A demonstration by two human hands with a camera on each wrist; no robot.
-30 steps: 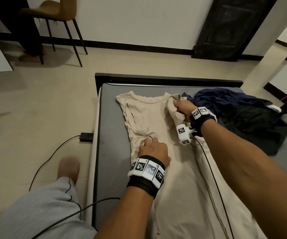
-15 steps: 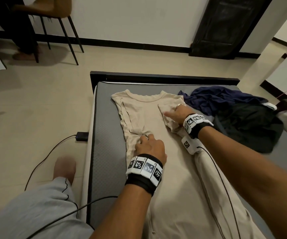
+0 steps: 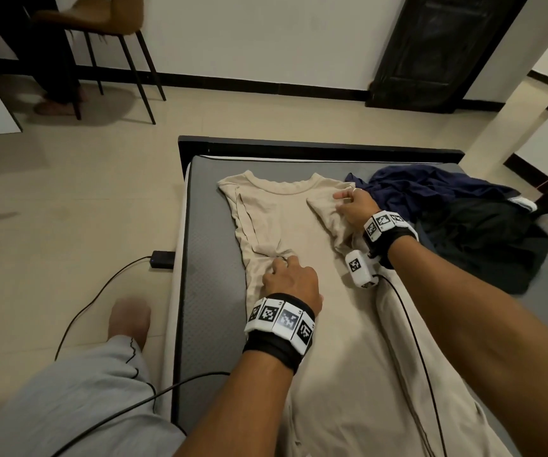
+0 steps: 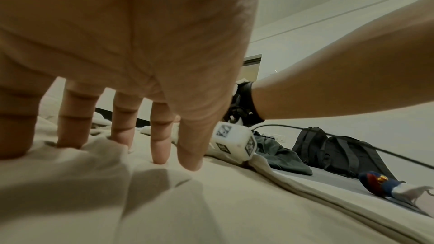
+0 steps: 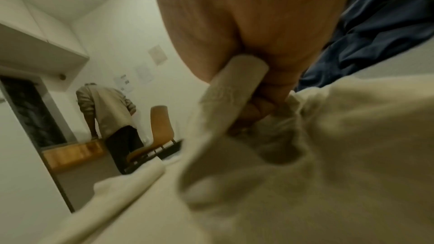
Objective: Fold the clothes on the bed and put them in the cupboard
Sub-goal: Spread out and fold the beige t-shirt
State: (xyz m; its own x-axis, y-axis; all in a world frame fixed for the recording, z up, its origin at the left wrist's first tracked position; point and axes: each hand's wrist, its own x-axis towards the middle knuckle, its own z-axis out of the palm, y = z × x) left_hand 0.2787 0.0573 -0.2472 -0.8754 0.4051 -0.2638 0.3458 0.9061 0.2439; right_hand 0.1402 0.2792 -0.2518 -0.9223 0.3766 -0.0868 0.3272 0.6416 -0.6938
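Note:
A beige t-shirt [image 3: 285,222] lies face down along the grey bed [image 3: 206,258], collar at the far end. My left hand [image 3: 282,262] presses its straight fingers [image 4: 159,147] onto the bunched fabric at the shirt's left side. My right hand [image 3: 353,206] sits at the right shoulder, where the sleeve is folded inward. In the right wrist view its fingers [image 5: 258,107] curl round a fold of that beige cloth. The shirt's hem runs out of sight below my arms.
A navy garment [image 3: 430,189] and a black one [image 3: 483,239] lie heaped right of the shirt. Backpacks [image 4: 338,147] and a sock [image 4: 375,183] sit further along the bed. A power brick [image 3: 163,259] with cable lies on the floor by my foot [image 3: 129,321]. A chair [image 3: 101,14] and a person [image 5: 105,114] stand near the far wall.
The right sleeve, held up a second ago, now lies folded inward on the shirt's chest. My right hand stayed at it; my left hand kept pressing in place.

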